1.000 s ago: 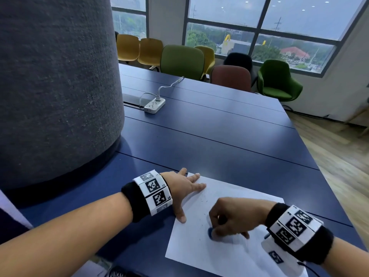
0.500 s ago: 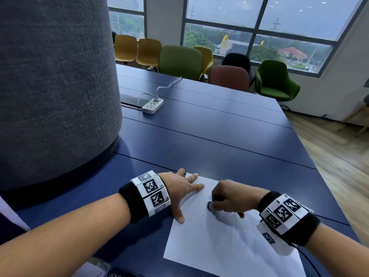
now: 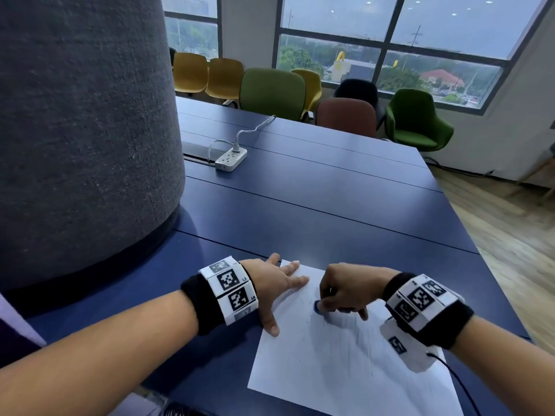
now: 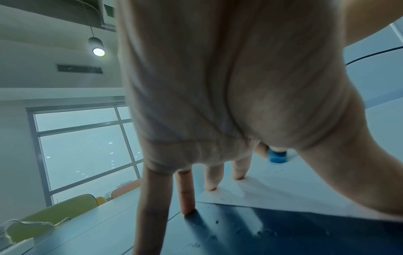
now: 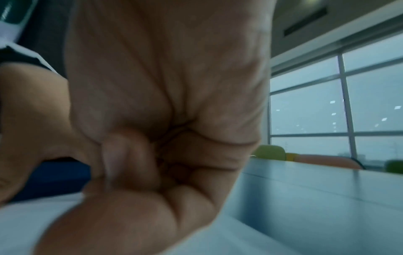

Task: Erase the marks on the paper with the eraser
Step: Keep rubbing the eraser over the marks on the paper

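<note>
A white sheet of paper [image 3: 336, 364] lies on the dark blue table [image 3: 315, 205], with faint pencil marks [image 3: 303, 304] near its upper left part. My right hand [image 3: 345, 291] pinches a small blue eraser [image 3: 318, 306] and presses it onto the paper. The eraser [image 4: 277, 157] also shows in the left wrist view, standing on the sheet. My left hand [image 3: 276, 283] lies flat with spread fingers [image 4: 211, 179] on the paper's upper left corner. In the right wrist view the right hand [image 5: 152, 155] is curled and hides the eraser.
A big grey felt-covered column [image 3: 84, 130] stands on the table at the left. A white power strip [image 3: 231, 159] with its cable lies farther back. Coloured chairs [image 3: 271, 91] line the far side below the windows. Eraser crumbs [image 4: 235, 231] dot the table.
My right hand with the eraser has slid up the paper, away from me and towards the left hand, and over the last half second back a little. The left hand has stayed put.
</note>
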Demonstrator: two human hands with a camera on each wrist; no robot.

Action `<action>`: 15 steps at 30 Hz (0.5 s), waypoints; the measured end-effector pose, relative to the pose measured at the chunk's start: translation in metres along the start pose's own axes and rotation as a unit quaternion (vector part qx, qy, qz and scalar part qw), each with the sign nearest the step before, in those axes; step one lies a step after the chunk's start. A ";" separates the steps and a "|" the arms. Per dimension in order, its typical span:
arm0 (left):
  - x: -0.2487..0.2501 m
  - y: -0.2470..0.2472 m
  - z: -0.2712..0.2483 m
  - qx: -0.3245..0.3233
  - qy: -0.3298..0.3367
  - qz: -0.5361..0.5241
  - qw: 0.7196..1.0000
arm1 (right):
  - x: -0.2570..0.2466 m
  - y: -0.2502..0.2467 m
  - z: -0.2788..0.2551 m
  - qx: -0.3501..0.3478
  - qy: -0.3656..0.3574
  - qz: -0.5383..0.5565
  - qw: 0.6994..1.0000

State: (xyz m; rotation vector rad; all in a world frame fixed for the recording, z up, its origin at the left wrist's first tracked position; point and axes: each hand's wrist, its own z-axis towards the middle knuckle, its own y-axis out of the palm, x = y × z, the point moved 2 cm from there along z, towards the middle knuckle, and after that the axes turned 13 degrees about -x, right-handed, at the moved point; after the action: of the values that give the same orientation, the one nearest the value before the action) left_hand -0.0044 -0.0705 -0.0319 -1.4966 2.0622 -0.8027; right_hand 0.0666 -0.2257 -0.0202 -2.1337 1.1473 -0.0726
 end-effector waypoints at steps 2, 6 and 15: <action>0.000 0.001 0.001 0.002 0.002 0.001 1.000 | 0.005 -0.011 0.004 0.052 0.015 0.019 0.998; -0.001 0.001 0.000 0.005 0.000 -0.001 1.000 | 0.005 -0.009 0.010 0.071 -0.010 0.028 0.997; 0.000 0.000 -0.001 0.005 0.000 -0.001 1.000 | 0.005 -0.011 0.008 0.071 0.003 0.020 0.997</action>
State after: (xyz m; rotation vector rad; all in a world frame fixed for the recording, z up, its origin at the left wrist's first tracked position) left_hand -0.0050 -0.0706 -0.0317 -1.4938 2.0550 -0.8121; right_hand 0.0807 -0.2211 -0.0206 -1.9858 1.1522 -0.1380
